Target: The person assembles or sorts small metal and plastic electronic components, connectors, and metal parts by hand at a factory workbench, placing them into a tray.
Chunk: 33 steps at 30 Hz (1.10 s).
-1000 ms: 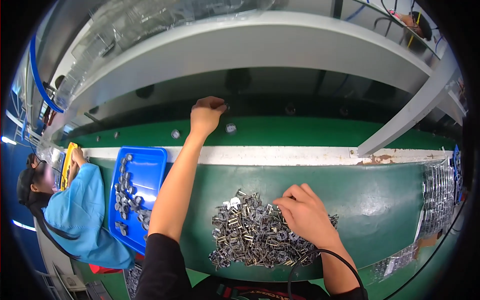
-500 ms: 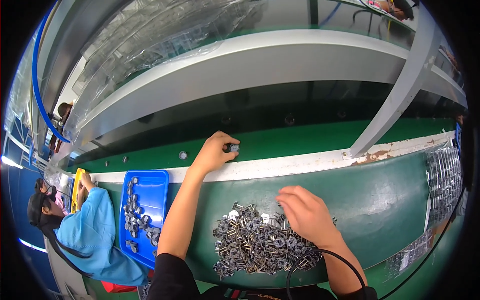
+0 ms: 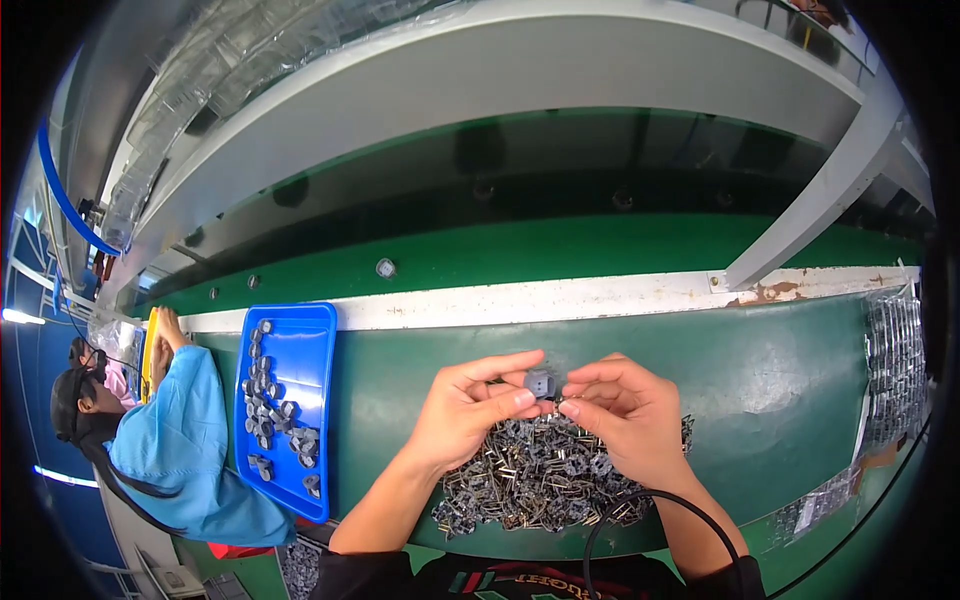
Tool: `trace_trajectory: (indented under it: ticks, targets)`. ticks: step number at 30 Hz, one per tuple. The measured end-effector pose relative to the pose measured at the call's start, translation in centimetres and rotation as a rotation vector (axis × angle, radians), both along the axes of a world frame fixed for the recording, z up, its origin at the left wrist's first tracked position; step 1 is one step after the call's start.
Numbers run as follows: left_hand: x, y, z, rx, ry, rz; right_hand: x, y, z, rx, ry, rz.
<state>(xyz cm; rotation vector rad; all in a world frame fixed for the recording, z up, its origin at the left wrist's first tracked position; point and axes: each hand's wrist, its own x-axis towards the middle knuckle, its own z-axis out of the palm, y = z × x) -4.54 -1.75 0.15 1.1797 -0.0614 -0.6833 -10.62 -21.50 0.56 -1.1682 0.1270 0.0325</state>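
Above the dark green work surface my two hands meet, fingertips almost touching. My left hand (image 3: 455, 415) pinches a small grey plastic housing (image 3: 541, 383) between thumb and fingers. My right hand (image 3: 635, 415) is closed beside it, thumb and fingers pressed around something too small to name. Just under both hands lies a heap of small dark parts with metal pins (image 3: 540, 485), partly hidden by them.
A blue tray (image 3: 327, 400) with several grey housings (image 3: 262, 400) stands left. Beyond the white ledge (image 3: 560, 297), another grey housing (image 3: 385, 268) sits on the green strip. A co-worker in blue (image 3: 190, 440) works at left; a metal post (image 3: 820, 200) rises right. A black cable crosses my right forearm.
My left hand has brought a grey housing from the green strip back over the pile. My right hand has closed and come alongside it. The view has shifted slightly.
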Motion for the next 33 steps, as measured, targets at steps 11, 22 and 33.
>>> trace_trajectory:
  ticks: [11,22,33]
  targets:
    - [-1.6,-0.2,-2.1,-0.160,-0.117,-0.040,-0.3,0.1,-0.3,-0.709,-0.440,-0.199]
    - [-1.7,-0.8,-1.4,-0.061,-0.221,-0.017,-0.1,0.3,-0.4,-0.943,-0.623,-0.232]
    - [-2.4,-1.4,-1.5,-0.095,-0.220,0.039,-0.4,1.3,-1.4,-0.891,-0.554,-0.304]
